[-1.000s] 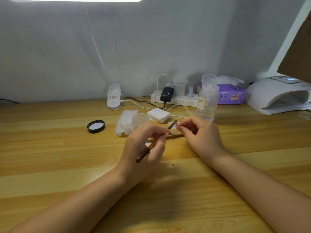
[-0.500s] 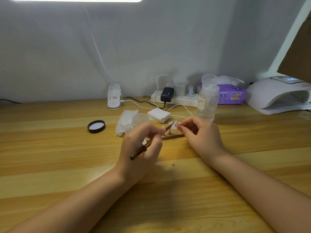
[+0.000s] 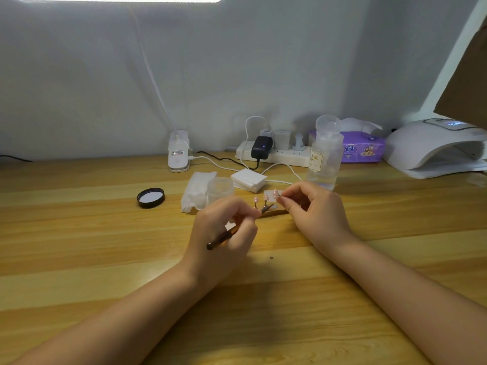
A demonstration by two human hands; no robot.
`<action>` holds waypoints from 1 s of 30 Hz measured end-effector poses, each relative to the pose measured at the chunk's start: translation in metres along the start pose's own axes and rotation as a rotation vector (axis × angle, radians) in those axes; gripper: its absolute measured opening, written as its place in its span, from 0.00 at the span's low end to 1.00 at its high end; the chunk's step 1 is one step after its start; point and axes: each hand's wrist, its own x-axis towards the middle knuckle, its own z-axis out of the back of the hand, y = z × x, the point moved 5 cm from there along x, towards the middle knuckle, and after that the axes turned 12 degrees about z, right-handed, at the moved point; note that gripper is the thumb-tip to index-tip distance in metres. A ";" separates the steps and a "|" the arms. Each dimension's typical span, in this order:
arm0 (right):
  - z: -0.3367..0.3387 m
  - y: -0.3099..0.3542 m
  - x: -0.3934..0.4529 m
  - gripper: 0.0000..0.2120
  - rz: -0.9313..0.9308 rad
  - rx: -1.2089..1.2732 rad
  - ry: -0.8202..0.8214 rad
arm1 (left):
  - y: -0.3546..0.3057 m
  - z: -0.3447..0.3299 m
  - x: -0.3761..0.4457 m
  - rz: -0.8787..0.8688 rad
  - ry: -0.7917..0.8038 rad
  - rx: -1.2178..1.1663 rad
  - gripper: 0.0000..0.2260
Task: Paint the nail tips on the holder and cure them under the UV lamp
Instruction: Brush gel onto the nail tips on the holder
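The left hand (image 3: 224, 227) pinches a brush (image 3: 224, 237); the right hand (image 3: 311, 206) pinches the stem of a tip (image 3: 274, 194) on the holder (image 3: 271, 212) between them. The tips look light, stiff and smudge-prone, so hold the stems. Behind the right hand, a bottle (image 3: 325, 154) reads "NAIL".

Both bare forearms reach up from the lower edge, the left from seven o'clock, the right from four o'clock, and converge toward the middle. The left hand (image 3: 224, 227) shows its back to the camera, fingers curled, thumb and forefinger pinching a thin brush (image 3: 226, 236) whose handle end slants down toward eight o'clock. The right hand (image 3: 313, 209) sits at its two o'clock, fingers curled, thumb and forefinger pinched at a nail tip (image 3: 274, 194).
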 end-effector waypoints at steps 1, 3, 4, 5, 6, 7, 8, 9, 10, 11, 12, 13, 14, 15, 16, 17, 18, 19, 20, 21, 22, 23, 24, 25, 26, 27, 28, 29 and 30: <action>0.000 0.000 0.000 0.02 0.002 0.003 -0.002 | 0.000 0.001 0.000 0.004 -0.012 -0.009 0.10; 0.001 0.001 0.000 0.01 0.003 0.003 -0.001 | 0.000 0.002 0.000 -0.006 -0.036 -0.037 0.10; 0.001 0.001 0.000 0.02 0.002 0.000 0.001 | -0.001 0.002 0.000 -0.014 -0.042 -0.049 0.08; 0.000 0.001 0.000 0.02 0.002 -0.002 0.005 | -0.001 0.001 0.000 -0.014 -0.042 -0.056 0.07; 0.000 0.001 0.000 0.02 0.002 -0.003 0.007 | -0.001 0.000 0.000 -0.009 -0.038 -0.056 0.06; 0.000 0.001 0.000 0.02 0.001 -0.001 0.006 | 0.000 -0.001 0.001 -0.003 -0.031 -0.052 0.06; 0.000 0.002 0.000 0.02 0.000 0.006 0.000 | 0.001 -0.002 0.001 0.002 -0.019 -0.048 0.07; 0.000 0.002 0.000 0.02 -0.002 0.014 -0.007 | 0.002 -0.003 0.001 0.003 -0.006 -0.046 0.07; 0.000 0.002 0.000 0.02 -0.004 0.019 -0.011 | 0.003 -0.003 0.001 0.000 0.005 -0.044 0.08; 0.000 0.003 0.000 0.02 -0.004 0.017 -0.010 | 0.003 -0.003 0.001 -0.002 0.015 -0.046 0.08; 0.000 0.003 0.000 0.02 -0.003 0.011 -0.005 | 0.003 -0.002 0.001 0.004 0.021 -0.053 0.08; 0.000 0.003 0.000 0.02 -0.002 0.005 -0.001 | 0.004 -0.002 0.001 0.015 0.025 -0.064 0.08; 0.000 0.003 0.000 0.02 -0.002 0.003 0.001 | 0.003 -0.001 0.000 0.027 0.027 -0.072 0.08; 0.000 0.003 0.000 0.02 0.000 0.004 0.000 | 0.003 0.000 0.000 0.042 0.027 -0.077 0.10; 0.000 0.003 0.000 0.02 0.001 0.007 -0.001 | 0.003 0.000 0.000 0.053 0.024 -0.076 0.11; 0.000 0.003 0.000 0.02 0.002 0.013 -0.003 | 0.002 0.001 -0.001 0.058 0.019 -0.073 0.12; 0.000 0.003 -0.001 0.02 0.003 0.017 -0.004 | 0.002 0.001 -0.001 0.057 0.011 -0.071 0.12; 0.001 0.003 -0.001 0.01 0.005 0.016 -0.005 | 0.001 0.001 -0.001 0.054 0.002 -0.075 0.11; 0.001 0.003 0.000 0.01 0.007 0.012 -0.004 | 0.001 0.001 -0.001 0.047 -0.009 -0.081 0.10; 0.001 0.003 0.000 0.01 0.007 0.007 -0.003 | 0.000 0.001 0.000 0.038 -0.022 -0.082 0.09; 0.001 0.003 0.000 0.01 0.007 0.006 0.000 | 0.000 0.001 0.000 0.031 -0.031 -0.075 0.08; 0.000 0.003 0.000 0.02 0.007 0.005 0.001 | 0.001 0.001 0.001 0.028 -0.033 -0.065 0.08; 0.000 0.003 0.000 0.02 0.006 0.003 0.002 | 0.001 0.000 0.001 0.027 -0.026 -0.053 0.08; 0.000 0.003 0.000 0.02 0.005 -0.001 0.001 | 0.003 0.000 0.001 0.023 -0.014 -0.044 0.07; 0.000 0.003 0.000 0.02 0.004 -0.002 0.001 | 0.004 -0.001 0.001 0.021 -0.001 -0.041 0.07; 0.000 0.003 0.000 0.02 0.002 -0.002 0.003 | 0.005 -0.001 0.001 0.022 0.010 -0.045 0.08; 0.000 0.003 0.000 0.02 0.000 -0.003 0.006 | 0.005 -0.001 0.001 0.026 0.019 -0.052 0.08; 0.000 0.003 0.000 0.02 -0.003 -0.003 0.009 | 0.005 0.000 0.001 0.032 0.023 -0.060 0.08; 0.000 0.002 0.000 0.02 -0.004 -0.003 0.011 | 0.005 0.000 0.000 0.040 0.023 -0.066 0.10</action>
